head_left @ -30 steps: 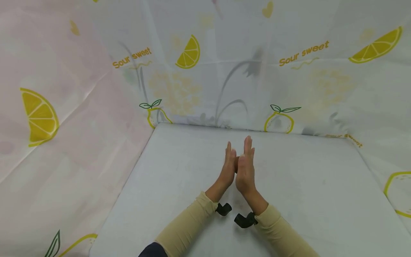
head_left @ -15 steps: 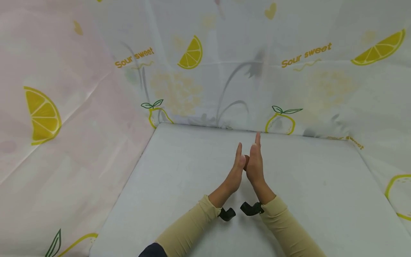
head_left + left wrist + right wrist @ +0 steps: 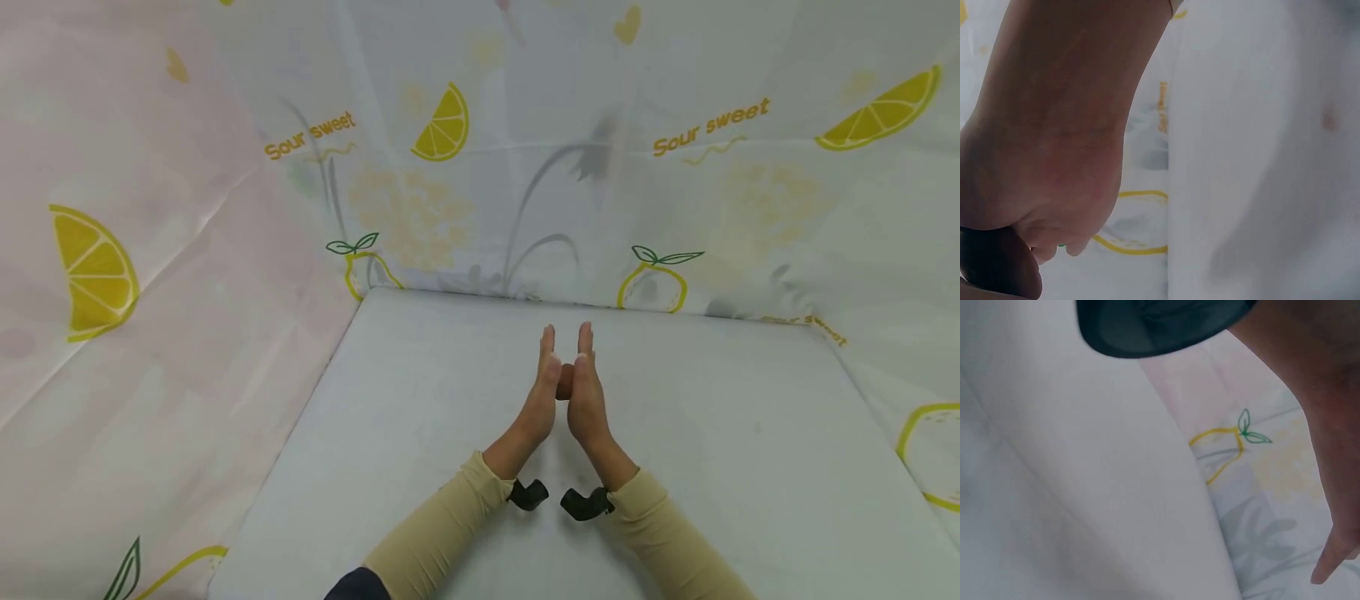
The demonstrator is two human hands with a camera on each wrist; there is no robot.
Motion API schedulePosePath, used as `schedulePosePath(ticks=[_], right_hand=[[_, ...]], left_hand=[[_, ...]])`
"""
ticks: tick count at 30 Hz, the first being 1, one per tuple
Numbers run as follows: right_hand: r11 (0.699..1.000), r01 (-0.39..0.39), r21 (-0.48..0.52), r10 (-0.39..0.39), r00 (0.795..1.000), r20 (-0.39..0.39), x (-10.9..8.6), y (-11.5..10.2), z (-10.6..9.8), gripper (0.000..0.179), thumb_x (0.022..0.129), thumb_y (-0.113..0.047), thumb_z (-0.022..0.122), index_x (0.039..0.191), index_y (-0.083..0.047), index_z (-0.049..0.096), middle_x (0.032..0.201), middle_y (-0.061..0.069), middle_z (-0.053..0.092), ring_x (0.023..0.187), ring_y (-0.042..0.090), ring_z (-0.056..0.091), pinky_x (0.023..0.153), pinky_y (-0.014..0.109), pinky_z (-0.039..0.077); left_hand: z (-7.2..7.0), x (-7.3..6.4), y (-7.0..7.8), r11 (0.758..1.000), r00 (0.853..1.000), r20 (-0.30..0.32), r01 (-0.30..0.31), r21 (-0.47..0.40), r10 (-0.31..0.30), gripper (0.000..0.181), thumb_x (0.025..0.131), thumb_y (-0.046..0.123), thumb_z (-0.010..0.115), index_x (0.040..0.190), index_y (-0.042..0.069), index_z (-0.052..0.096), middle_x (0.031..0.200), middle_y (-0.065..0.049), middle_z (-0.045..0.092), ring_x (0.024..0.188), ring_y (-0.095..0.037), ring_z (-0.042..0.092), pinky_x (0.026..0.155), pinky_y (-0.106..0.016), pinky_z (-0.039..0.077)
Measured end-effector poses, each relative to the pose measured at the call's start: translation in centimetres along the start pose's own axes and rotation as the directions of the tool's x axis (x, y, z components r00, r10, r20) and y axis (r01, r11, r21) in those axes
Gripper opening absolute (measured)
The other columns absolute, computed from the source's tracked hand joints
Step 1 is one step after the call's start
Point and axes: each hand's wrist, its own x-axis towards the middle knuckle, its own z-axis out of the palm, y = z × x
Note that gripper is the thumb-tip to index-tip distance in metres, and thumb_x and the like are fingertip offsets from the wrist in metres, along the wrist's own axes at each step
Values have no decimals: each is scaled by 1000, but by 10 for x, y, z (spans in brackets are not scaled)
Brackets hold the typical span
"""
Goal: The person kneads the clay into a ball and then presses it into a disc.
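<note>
A small brown lump [image 3: 565,383], smooth and rounded like modelling clay, sits between my two palms above the table. My left hand [image 3: 538,404] presses it from the left, and my right hand [image 3: 587,404] from the right. Both hands point away from me with fingers straight, their palms facing each other. In the left wrist view the lump [image 3: 1000,262] looks dark at the bottom left, partly covered by the hands. The right wrist view catches a hand [image 3: 1341,462] along its right side; the lump does not show there.
A white table [image 3: 712,467] lies under the hands. Behind it and to the sides hangs a pale curtain [image 3: 480,192] printed with lemons. Each wrist carries a dark camera mount [image 3: 587,504].
My palms have slid along each other: half a second ago the right hand reached farther forward, now the fingertips are nearly level. Both hands shifted right, then slightly back left. More of the lump shows.
</note>
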Motion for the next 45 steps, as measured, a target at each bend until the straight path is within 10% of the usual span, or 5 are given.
schedulePosePath(ticks=[4,24,39,42,45], right_hand=[[998,61,-24,-60,998,18,-6,-1,5,54,114,-26,19,163,-6,12,170,10,6,155,17,3,123,30,4],[968,235,-89,-235,972,13,-25,-22,20,52,109,-7,24,161,2,17,169,17,8,155,37,2,122,24,4],[980,197,-28,-197,980,-37,-1,-34,2,54,112,-20,22,163,-4,11,153,27,39,155,22,10,124,33,2],[993,94,65,-92,995,-26,4,-34,-4,56,113,-30,21,164,-11,7,127,13,59,108,4,57,101,17,36],[985,19,171,-18,1000,-4,9,-31,-9,59,112,-39,21,165,-18,5,62,-8,43,48,2,32,53,17,34]], left_hand=[[-3,2,-3,1000,999,-43,15,5,-15,82,105,65,13,164,11,-5,170,-5,-9,155,-19,-10,123,-52,-2],[-11,13,-7,997,978,-199,71,12,-67,83,105,65,17,164,8,4,170,-12,-3,156,-28,-5,122,-57,1],[2,1,-8,997,997,-9,75,-1,-75,82,105,66,11,164,11,-7,170,-10,-5,155,-21,0,123,-52,4],[4,-1,-5,999,998,55,40,-4,-40,82,105,65,9,163,11,-10,169,-15,3,154,-21,3,123,-52,3],[6,-1,-3,1000,995,95,8,-22,-6,83,104,67,9,162,11,-12,169,-13,1,154,-21,2,123,-53,3]])
